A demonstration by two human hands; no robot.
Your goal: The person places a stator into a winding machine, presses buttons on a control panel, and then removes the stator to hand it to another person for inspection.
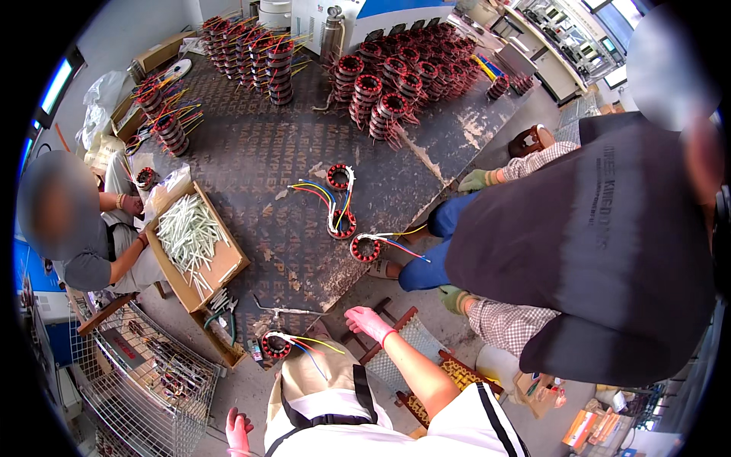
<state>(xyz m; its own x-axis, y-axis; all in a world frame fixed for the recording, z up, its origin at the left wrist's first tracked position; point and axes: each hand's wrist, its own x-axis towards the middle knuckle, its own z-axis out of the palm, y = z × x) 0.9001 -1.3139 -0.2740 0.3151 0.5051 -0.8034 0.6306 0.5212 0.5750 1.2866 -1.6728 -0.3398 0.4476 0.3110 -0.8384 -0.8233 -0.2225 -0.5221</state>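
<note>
My right hand (371, 324), in a pink glove, is held out past the table's near right edge, fingers stretched and nothing in them. My left hand (237, 432), also gloved in pink, hangs low beside my lap with loosely bent fingers and holds nothing I can see. Between them, at the table's near edge, lies a ring-shaped motor stator (276, 345) with red windings and white, yellow and blue leads. Just beyond it is a bent metal rod (289, 310). Farther up the table are similar stators (338, 177), (343, 224) and a third stator (366, 247) by the right edge.
A cardboard box (240, 263) of pale thin tubes stands at the left, beside a seated person (84, 221). Pliers (221, 305) lie nearby. Stacked stators (392, 107) fill the table's far side. Another person (579, 244) in gloves stands right. A wire cart (152, 381) is lower left.
</note>
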